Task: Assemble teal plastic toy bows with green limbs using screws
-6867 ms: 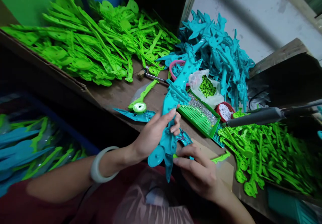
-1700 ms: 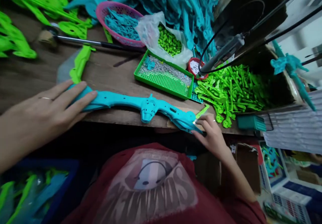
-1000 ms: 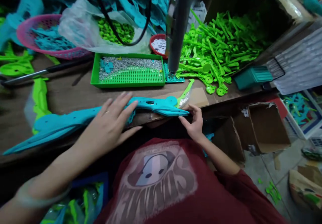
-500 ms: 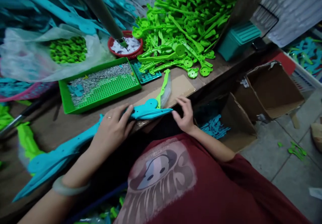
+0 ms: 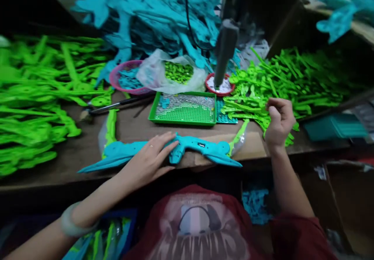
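Observation:
A blue plastic toy bow body (image 5: 194, 142) lies along the front edge of the bench. It has a pointed tip at each end and a short grip in the middle. A green arm (image 5: 111, 129) with a clear piece stands up at its left end, and another green arm (image 5: 239, 135) at its right end. My left hand (image 5: 154, 151) lies over the bow left of the grip, fingers across the top and thumb on the near side. My right hand (image 5: 280, 122) is raised before the green parts, apart from the bow, fingers curled; anything inside them is hidden.
A dark powered screwdriver (image 5: 223, 53) hangs over a red basket (image 5: 207, 86) of white pieces. Nearby stand a green tray (image 5: 182, 123) of screws, a pink basket (image 5: 112, 77) and a bag (image 5: 152, 71) of green pieces. Green parts (image 5: 37, 108) pile at left, blue ones (image 5: 157, 22) behind.
The view has swung left and levelled, showing the whole bow. My right hand has left the bow's right tip, risen toward the green parts and curled its fingers. My left hand stays on the bow.

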Demonstrator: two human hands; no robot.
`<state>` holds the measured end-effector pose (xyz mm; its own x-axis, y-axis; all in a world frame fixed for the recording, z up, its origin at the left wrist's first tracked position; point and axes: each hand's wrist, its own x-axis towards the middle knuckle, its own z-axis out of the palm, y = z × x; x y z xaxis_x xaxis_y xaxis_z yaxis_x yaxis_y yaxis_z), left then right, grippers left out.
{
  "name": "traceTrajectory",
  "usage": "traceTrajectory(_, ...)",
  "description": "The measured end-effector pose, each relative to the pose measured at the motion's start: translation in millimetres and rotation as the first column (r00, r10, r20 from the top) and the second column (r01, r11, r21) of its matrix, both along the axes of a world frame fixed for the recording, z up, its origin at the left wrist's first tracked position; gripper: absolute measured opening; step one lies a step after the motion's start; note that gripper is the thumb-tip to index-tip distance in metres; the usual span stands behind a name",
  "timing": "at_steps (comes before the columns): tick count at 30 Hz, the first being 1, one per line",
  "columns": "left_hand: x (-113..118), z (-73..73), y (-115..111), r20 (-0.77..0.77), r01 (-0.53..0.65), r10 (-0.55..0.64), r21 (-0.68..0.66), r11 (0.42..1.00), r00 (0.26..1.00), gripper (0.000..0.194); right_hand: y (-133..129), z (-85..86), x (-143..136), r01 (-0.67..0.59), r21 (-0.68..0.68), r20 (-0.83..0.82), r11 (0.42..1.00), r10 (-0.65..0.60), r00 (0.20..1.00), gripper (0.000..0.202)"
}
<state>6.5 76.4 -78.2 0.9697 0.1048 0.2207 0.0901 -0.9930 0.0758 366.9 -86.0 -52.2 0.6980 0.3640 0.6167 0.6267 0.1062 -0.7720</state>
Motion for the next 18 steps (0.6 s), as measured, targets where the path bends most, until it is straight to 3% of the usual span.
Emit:
traceTrajectory(2, -11.4, -10.8, 3.8, 0.056, 0.018, -0.023, 0.084, 0.996, 0.998, 0.044, 45.8, 11.0, 8.8, -0.305, -0.04, -0.035, 0.952, 0.303, 0.952, 0.04)
traceTrajectory(3, -12.8, -17.2, 3.7, 0.097, 0.022, -0.033, 0.12, 0.993, 0.995, 0.043, 67.5, 16.0, 8.9, -0.467, -0.068, -0.084, 0.882, 0.462, 0.883, 0.046)
traceTrajectory(5, -8.4, -28.8, -0.2, 0.181, 0.015, -0.042, 0.147, 0.989, 0.983, 0.042, 103.2, 25.9, 3.3, -0.728, -0.133, -0.228, 0.673, 0.694, 0.683, 0.045)
traceTrajectory(7, 1.8, -36.6, -7.7, 0.251, -0.01, -0.022, 0.128, 0.992, 0.968, 0.039, 127.4, 35.3, -7.1, -0.857, -0.175, -0.367, 0.485, 0.775, 0.514, 0.037)
traceTrajectory(9, 12.8, -40.9, -16.6, 0.319, -0.05, 0.009, 0.121, 0.991, 0.948, 0.037, 144.2, 41.8, -20.5, -0.903, -0.143, -0.443, 0.406, 0.79, 0.425, 0.033)
traceTrajectory(11, 21.8, -43.6, -24.9, 0.379, -0.089, 0.031, 0.135, 0.987, 0.925, 0.036, 159.6, 42.3, -36.3, -0.919, -0.039, -0.477, 0.393, 0.801, 0.362, 0.036)
traceTrajectory(13, 27.7, -46.1, -32.1, 0.427, -0.109, 0.043, 0.13, 0.986, 0.903, 0.032, 176.1, 34.6, -53.7, -0.903, 0.059, -0.482, 0.427, 0.804, 0.349, 0.039)
traceTrajectory(18, 32.3, -53.1, -46.1, 0.48, -0.149, 0.094, 0.078, 0.986, 0.872, 0.033, 211.4, -6.6, -88.4, -0.671, 0.117, -0.331, 0.733, 0.665, 0.669, 0.038)
